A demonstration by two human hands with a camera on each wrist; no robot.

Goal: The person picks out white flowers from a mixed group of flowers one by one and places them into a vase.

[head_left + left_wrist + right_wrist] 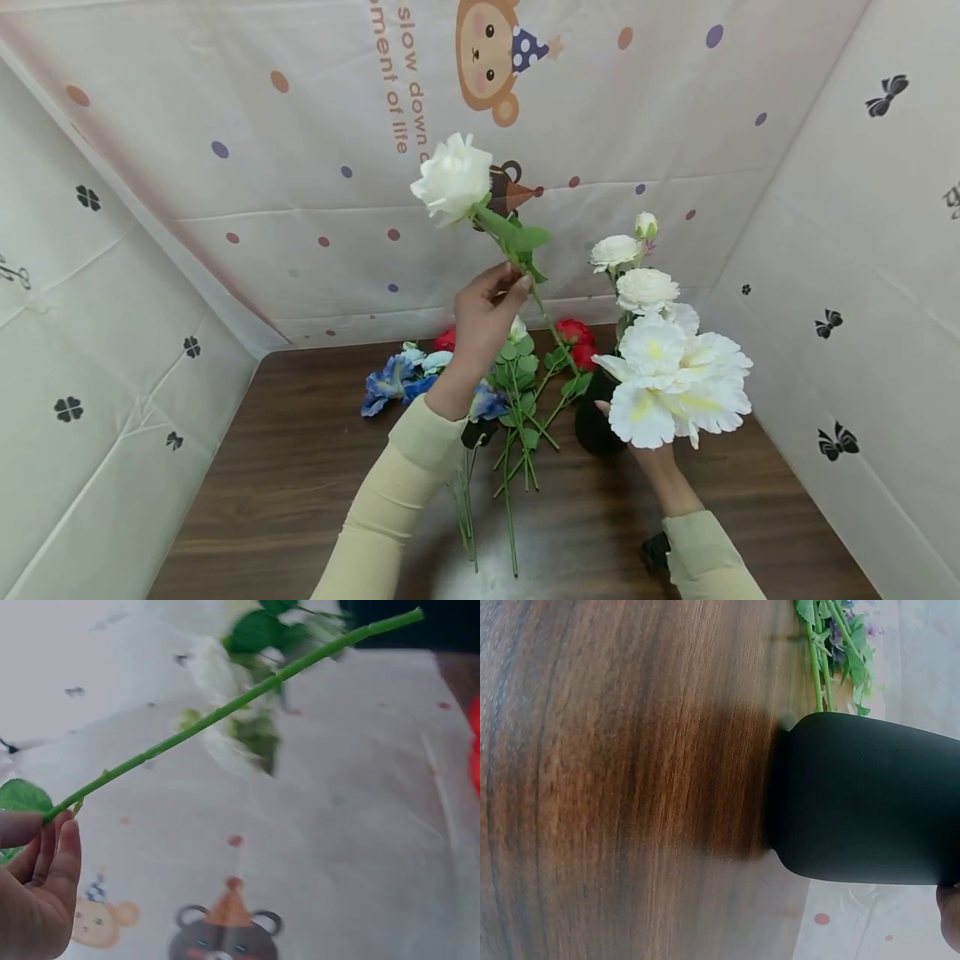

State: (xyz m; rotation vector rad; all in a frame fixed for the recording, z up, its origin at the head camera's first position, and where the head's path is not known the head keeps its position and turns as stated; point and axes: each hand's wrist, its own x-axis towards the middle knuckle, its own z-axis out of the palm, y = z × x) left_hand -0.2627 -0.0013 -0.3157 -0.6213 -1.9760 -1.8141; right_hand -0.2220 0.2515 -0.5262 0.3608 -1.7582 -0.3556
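My left hand [483, 312] pinches the stem of a white rose [453, 179] just under its leaves, with the bloom raised up and left. In the left wrist view the bare green stem [210, 720] slants away from the fingertips, its cut end near a dark edge. My right hand [652, 458] grips a black vase [595, 425], its fingers partly hidden behind a large white-and-yellow flower [678, 375]. That flower and several smaller white blooms [647, 290] rise at the vase. Upright on the wood, the vase [870, 802] shows its base in the right wrist view.
Blue flowers [386, 385], red flowers [576, 332] and several leafy green stems [510, 500] lie on the brown wooden table [285, 467]. A printed cloth backdrop [337, 108] stands behind, with patterned cloth walls at both sides.
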